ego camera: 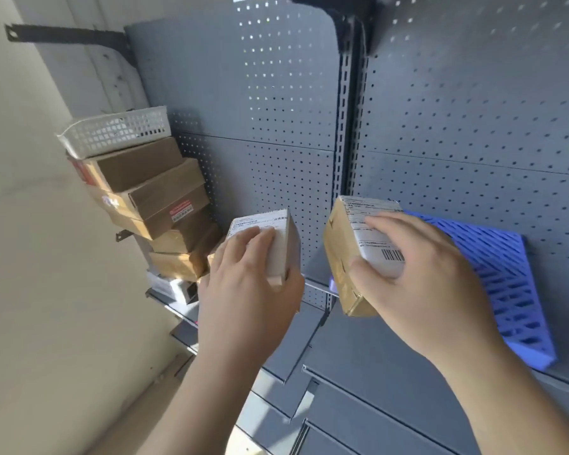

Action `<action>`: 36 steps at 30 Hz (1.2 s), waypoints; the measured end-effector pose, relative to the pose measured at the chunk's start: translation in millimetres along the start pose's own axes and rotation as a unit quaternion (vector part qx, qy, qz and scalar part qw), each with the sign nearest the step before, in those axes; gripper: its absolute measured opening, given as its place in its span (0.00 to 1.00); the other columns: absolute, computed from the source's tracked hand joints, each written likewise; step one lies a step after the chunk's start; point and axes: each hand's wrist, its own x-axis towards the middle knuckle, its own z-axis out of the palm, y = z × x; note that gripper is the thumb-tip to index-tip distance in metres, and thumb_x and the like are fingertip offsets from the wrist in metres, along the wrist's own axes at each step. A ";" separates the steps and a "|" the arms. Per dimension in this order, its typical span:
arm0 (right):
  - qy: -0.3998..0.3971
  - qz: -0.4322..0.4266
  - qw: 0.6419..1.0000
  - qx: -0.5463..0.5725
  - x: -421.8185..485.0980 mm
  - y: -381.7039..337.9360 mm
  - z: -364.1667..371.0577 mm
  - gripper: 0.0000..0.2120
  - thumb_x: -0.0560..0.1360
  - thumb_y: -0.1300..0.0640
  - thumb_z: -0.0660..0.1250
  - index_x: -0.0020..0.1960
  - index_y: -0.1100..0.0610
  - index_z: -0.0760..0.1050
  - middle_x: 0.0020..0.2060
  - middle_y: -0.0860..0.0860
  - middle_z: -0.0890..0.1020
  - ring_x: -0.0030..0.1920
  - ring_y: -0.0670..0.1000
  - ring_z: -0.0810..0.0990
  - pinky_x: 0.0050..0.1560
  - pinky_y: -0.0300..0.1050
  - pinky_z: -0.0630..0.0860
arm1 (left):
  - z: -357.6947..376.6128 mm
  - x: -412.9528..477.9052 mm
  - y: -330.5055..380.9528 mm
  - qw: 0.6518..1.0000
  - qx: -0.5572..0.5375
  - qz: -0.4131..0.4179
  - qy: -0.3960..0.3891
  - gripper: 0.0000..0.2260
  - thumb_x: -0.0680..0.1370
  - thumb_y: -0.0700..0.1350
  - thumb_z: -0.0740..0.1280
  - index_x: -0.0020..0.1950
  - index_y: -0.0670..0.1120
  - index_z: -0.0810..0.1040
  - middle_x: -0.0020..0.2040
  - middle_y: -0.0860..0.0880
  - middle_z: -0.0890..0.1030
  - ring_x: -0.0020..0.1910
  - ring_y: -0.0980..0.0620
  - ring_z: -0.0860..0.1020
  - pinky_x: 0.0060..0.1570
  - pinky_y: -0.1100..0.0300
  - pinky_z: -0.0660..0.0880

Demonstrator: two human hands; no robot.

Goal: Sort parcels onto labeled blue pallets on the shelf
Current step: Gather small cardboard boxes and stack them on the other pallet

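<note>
My left hand (247, 290) grips a small white parcel (283, 238) with a shipping label on top, held in front of the grey shelf. My right hand (421, 284) grips a tan parcel (342, 257) with a white barcode label, fingers curled over its top. This tan parcel hangs just left of a blue slatted pallet (506, 274) lying on the shelf board at the right. Both parcels are in the air, a short gap between them.
A stack of several brown cardboard boxes (158, 205) stands at the shelf's left end with a white plastic basket (112, 133) on top. Grey perforated back panels (457, 126) and a slotted upright (344, 159) rise behind. Lower grey shelf boards (375, 382) step out below.
</note>
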 end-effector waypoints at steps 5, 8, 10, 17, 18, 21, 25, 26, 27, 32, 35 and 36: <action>0.053 0.058 0.997 -0.024 23.0 53.5 -23.3 0.24 0.71 0.44 0.70 0.66 0.46 0.76 0.63 0.40 0.79 0.65 0.46 0.72 0.57 0.43 0.69 | 42.8 37.9 47.4 0.997 -0.027 0.067 -0.016 0.26 0.74 0.61 0.62 0.70 0.56 0.75 0.70 0.58 0.74 0.70 0.51 0.69 0.62 0.47 0.72; 0.066 0.085 0.993 -0.056 33.6 80.3 -30.8 0.25 0.70 0.43 0.70 0.66 0.46 0.76 0.65 0.39 0.78 0.65 0.46 0.72 0.55 0.42 0.68 | 70.1 52.3 71.5 0.994 -0.049 0.097 -0.022 0.28 0.72 0.64 0.57 0.69 0.56 0.75 0.69 0.59 0.75 0.68 0.53 0.69 0.61 0.48 0.74; 0.062 0.109 0.989 -0.078 38.2 94.7 -34.8 0.27 0.69 0.41 0.69 0.67 0.46 0.76 0.66 0.39 0.77 0.66 0.47 0.73 0.57 0.45 0.70 | 87.8 58.6 82.7 0.990 -0.059 0.121 -0.042 0.26 0.73 0.63 0.59 0.69 0.56 0.75 0.68 0.59 0.75 0.67 0.52 0.71 0.59 0.48 0.75; 0.073 0.168 0.974 -0.131 50.5 128.4 -43.9 0.29 0.69 0.38 0.68 0.67 0.47 0.78 0.66 0.37 0.76 0.67 0.47 0.72 0.61 0.46 0.71 | 140.6 88.4 104.8 0.971 -0.100 0.186 -0.113 0.24 0.75 0.60 0.65 0.70 0.57 0.73 0.68 0.61 0.73 0.67 0.55 0.71 0.59 0.47 0.76; 0.076 0.174 0.972 -0.140 51.7 131.0 -44.5 0.29 0.69 0.37 0.68 0.67 0.46 0.78 0.66 0.36 0.75 0.67 0.46 0.72 0.60 0.47 0.72 | 147.1 92.6 106.0 0.967 -0.105 0.197 -0.124 0.24 0.74 0.60 0.65 0.70 0.58 0.73 0.68 0.61 0.73 0.68 0.55 0.71 0.60 0.46 0.76; 0.086 0.184 0.967 -0.156 54.2 134.6 -42.8 0.29 0.68 0.35 0.66 0.66 0.44 0.78 0.64 0.35 0.75 0.66 0.45 0.73 0.59 0.50 0.76 | 164.3 103.3 109.0 0.958 -0.106 0.222 -0.148 0.24 0.74 0.62 0.63 0.69 0.59 0.72 0.69 0.60 0.73 0.68 0.54 0.70 0.61 0.45 0.76; 0.091 0.190 0.959 -0.191 55.1 139.3 -30.4 0.28 0.68 0.37 0.68 0.66 0.45 0.76 0.63 0.38 0.76 0.63 0.44 0.71 0.53 0.48 0.75 | 181.6 113.0 112.9 0.952 -0.093 0.240 -0.167 0.23 0.73 0.62 0.63 0.68 0.61 0.70 0.71 0.59 0.72 0.69 0.53 0.69 0.59 0.45 0.76; 0.083 0.194 0.956 -0.202 54.2 141.0 -26.4 0.28 0.68 0.38 0.68 0.66 0.46 0.76 0.63 0.38 0.76 0.62 0.44 0.70 0.51 0.46 0.73 | 184.7 114.3 112.2 0.949 -0.088 0.248 -0.174 0.23 0.73 0.62 0.62 0.68 0.62 0.69 0.71 0.58 0.72 0.69 0.53 0.69 0.59 0.45 0.76; 0.075 0.198 0.954 -0.213 53.2 142.8 -22.3 0.27 0.69 0.38 0.69 0.65 0.46 0.77 0.62 0.38 0.77 0.61 0.43 0.70 0.49 0.44 0.71 | 187.6 115.5 111.1 0.946 -0.083 0.254 -0.182 0.24 0.73 0.63 0.61 0.68 0.61 0.69 0.71 0.58 0.72 0.69 0.53 0.69 0.60 0.45 0.75; 0.035 0.207 0.945 -0.249 54.3 148.7 -10.9 0.22 0.68 0.40 0.71 0.59 0.48 0.80 0.60 0.39 0.79 0.60 0.44 0.74 0.48 0.42 0.72 | 197.8 116.4 105.9 0.937 -0.049 0.277 -0.206 0.25 0.72 0.64 0.59 0.67 0.59 0.72 0.68 0.58 0.74 0.68 0.51 0.71 0.60 0.47 0.73; 0.026 0.201 0.944 -0.259 57.9 148.8 -12.4 0.21 0.69 0.41 0.71 0.59 0.49 0.81 0.60 0.40 0.81 0.60 0.45 0.78 0.53 0.46 0.75 | 200.5 117.8 105.8 0.934 -0.051 0.280 -0.215 0.25 0.72 0.64 0.59 0.67 0.60 0.70 0.68 0.59 0.73 0.68 0.52 0.70 0.59 0.47 0.73; 0.023 0.200 0.944 -0.262 58.6 148.3 -13.2 0.21 0.69 0.41 0.71 0.59 0.49 0.81 0.60 0.41 0.81 0.60 0.46 0.78 0.54 0.47 0.75 | 200.8 118.6 105.5 0.933 -0.052 0.280 -0.219 0.25 0.72 0.65 0.59 0.68 0.60 0.69 0.68 0.59 0.73 0.68 0.52 0.70 0.59 0.47 0.73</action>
